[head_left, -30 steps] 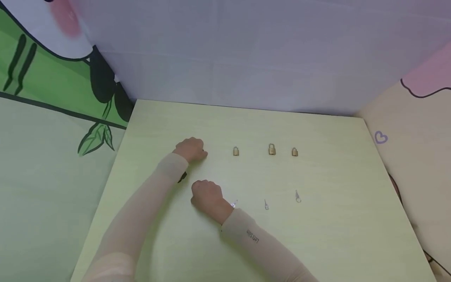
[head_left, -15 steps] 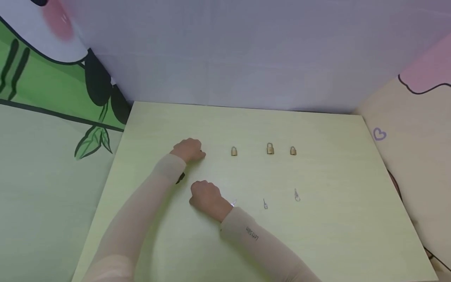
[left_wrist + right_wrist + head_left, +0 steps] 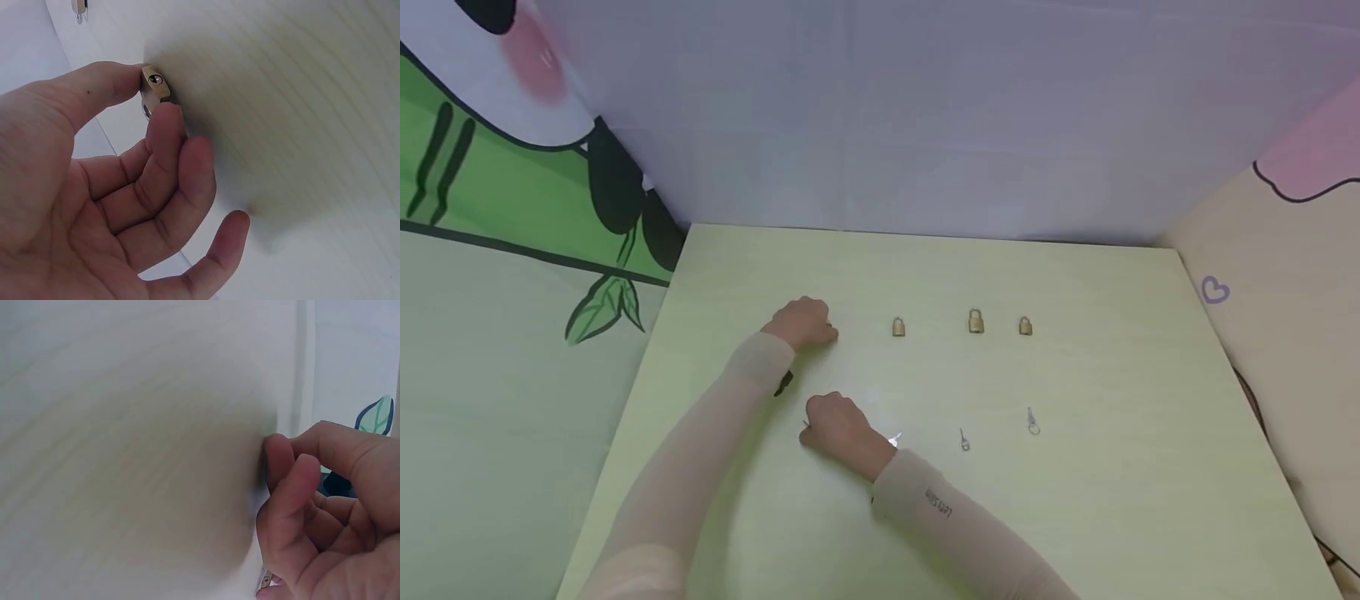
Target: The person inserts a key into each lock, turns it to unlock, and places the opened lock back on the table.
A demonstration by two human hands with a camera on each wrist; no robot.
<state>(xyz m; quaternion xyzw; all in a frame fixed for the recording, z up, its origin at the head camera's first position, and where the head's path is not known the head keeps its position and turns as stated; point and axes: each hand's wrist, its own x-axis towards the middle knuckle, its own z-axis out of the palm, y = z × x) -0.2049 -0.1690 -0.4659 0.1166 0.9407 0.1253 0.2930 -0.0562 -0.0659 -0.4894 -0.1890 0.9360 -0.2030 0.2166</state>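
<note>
In the left wrist view, the thumb and fingers of my left hand (image 3: pixel 125 169) pinch a small brass padlock (image 3: pixel 154 87), its keyhole facing the camera. The head view shows that hand over the table's left part, with the padlock mostly hidden. Nearer the front, my right hand (image 3: pixel 841 432) is low at the table with thumb and fingertips together. A thin tip of a small key (image 3: pixel 806 423) shows at its left side; the rest is covered by the fingers. Three brass padlocks stand in a row to the right: left one (image 3: pixel 898 327), larger middle one (image 3: pixel 976 322), right one (image 3: pixel 1026 326).
Three small silvery keys lie in front of the padlocks: one beside the right wrist (image 3: pixel 894 439), a middle key (image 3: pixel 965 440) and a right key with a ring (image 3: pixel 1033 422). The pale wooden table (image 3: pixel 1120 500) meets fabric-covered walls at the back and sides.
A thin key tip now shows beside my right hand's fingers, where none was visible before. Both hands hold nearly the same place; the head view has shifted slightly.
</note>
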